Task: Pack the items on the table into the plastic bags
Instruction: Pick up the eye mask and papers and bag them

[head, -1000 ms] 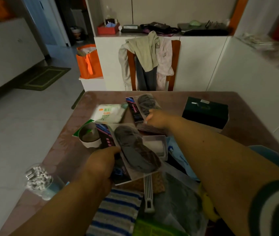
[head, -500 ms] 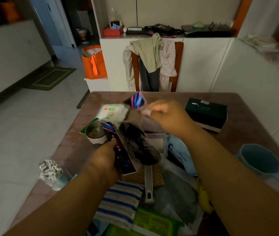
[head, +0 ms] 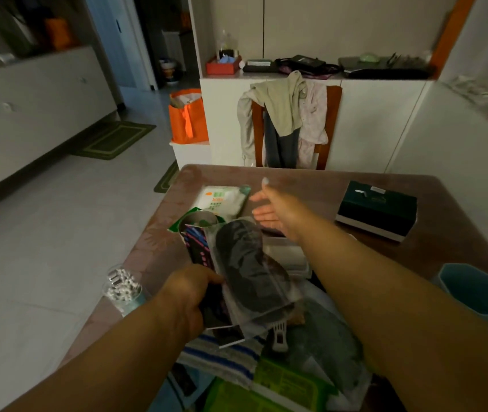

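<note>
Nearest to us, the left hand holds its grip curled round the near edge of a stack of clear packets, each showing a dark fabric piece beside a card printed in pink and blue. The stack is held tilted above the clutter on the counter; its long axis runs from the left grip away and slightly left. How many packets it holds we cannot tell.

Under and around the stack we see a striped cloth, a green pack, a white clip and crumpled clear plastic, which we judge to be one of the bags. A jar of cotton swabs stands at the left edge of the counter.

Beyond the stack, the right hand is spread, fingers straight, holding nothing. It hovers just right of a white pouch with green print, which lies flat, long axis running away from us. We judge this pouch the likely next item; the right grip is the nearer one and must travel left to reach it.

A dark green box sits well apart to the right.
</note>
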